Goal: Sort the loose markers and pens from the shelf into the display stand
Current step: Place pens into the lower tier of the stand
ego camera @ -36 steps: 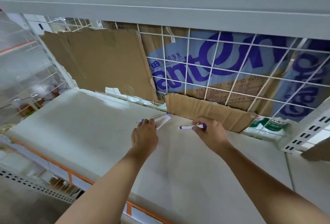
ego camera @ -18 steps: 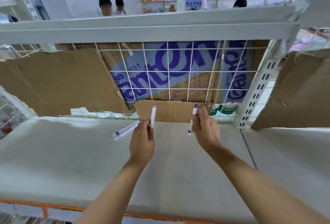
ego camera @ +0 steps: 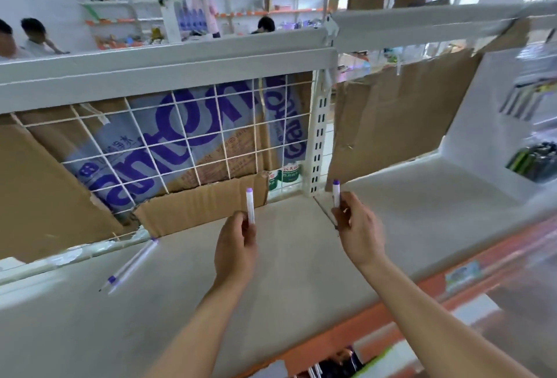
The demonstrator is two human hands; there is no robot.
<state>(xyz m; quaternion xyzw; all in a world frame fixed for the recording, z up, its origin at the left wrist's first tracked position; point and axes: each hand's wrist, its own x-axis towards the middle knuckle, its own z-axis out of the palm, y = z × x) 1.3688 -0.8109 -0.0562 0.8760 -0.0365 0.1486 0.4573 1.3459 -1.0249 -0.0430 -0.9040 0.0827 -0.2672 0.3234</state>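
Observation:
My left hand [ego camera: 236, 246] grips a white pen with a purple cap [ego camera: 250, 204], held upright above the white shelf [ego camera: 187, 290]. A second white, purple-capped pen [ego camera: 336, 193] stands upright in the pinch of my right hand [ego camera: 360, 228], a little to the right. Two more white pens [ego camera: 132, 264] lie loose side by side on the shelf at the left, apart from both hands. At the far right a white display stand [ego camera: 494, 136] holds several dark and green pens [ego camera: 533, 160] in its pockets.
A white wire grid [ego camera: 193, 148] backs the shelf, with cardboard sheets [ego camera: 391, 124] and a blue printed box behind it. A slotted white upright [ego camera: 319, 142] divides two shelf bays. The shelf has an orange front edge [ego camera: 422, 290]. People stand by shelves in the background.
Both hands have lifted their pens off the shelf and turned them upright. The view has swung right, bringing the display stand into sight. Two pens stay lying on the shelf.

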